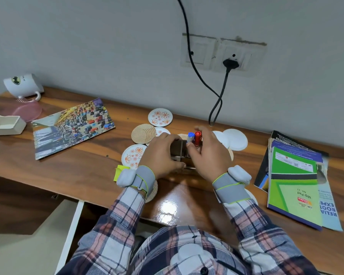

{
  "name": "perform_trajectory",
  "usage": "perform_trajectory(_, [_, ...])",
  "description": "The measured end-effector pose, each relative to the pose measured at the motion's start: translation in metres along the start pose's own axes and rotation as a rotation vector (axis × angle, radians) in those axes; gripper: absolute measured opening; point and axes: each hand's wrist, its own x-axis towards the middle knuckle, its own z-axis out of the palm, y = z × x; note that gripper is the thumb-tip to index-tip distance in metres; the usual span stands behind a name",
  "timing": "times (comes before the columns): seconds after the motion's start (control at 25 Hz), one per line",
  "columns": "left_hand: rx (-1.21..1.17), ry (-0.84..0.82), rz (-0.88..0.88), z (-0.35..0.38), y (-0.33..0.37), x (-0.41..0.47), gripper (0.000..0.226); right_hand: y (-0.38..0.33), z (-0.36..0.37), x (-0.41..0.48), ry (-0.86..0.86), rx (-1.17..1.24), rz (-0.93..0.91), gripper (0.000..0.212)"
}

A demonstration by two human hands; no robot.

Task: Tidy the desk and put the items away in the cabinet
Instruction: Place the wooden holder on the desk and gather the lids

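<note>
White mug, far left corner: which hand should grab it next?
Probably left: the mug lies on the left hand's side, though it grips the holder; the right hand pinches two markers.

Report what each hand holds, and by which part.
The left hand grips the brown wooden holder over its left top edge. The right hand pinches the blue-capped marker and the red-capped marker together around their barrels, below the caps.

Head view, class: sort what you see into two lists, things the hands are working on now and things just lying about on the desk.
Being worked on: left hand, right hand, dark wooden desk holder, blue- and red-capped markers.

Lying about: round patterned coasters, colourful street-photo print, white mug, white tray, green and blue booklets, black plugged-in cable.
</note>
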Motion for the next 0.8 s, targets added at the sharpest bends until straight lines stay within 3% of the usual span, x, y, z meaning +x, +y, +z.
perform_trajectory(0.16, [-0.019,0.089,-0.083,-0.03,-0.03,-0.014,0.076,-0.041,0.016,0.006,0.035,0.062,-0.123,0.06])
perform_trajectory(0.44, [-0.049,0.302,-0.34,-0.084,-0.116,-0.055,0.075,-0.123,0.069,0.016,-0.043,0.245,-0.424,0.053])
perform_trajectory(0.68, [-0.041,0.393,-0.548,-0.108,-0.179,-0.085,0.08,-0.163,0.118,0.019,-0.185,0.284,-0.509,0.052])
perform_trajectory(0.8, [-0.04,0.41,-0.608,-0.108,-0.194,-0.087,0.082,-0.162,0.131,0.021,-0.196,0.279,-0.48,0.036])
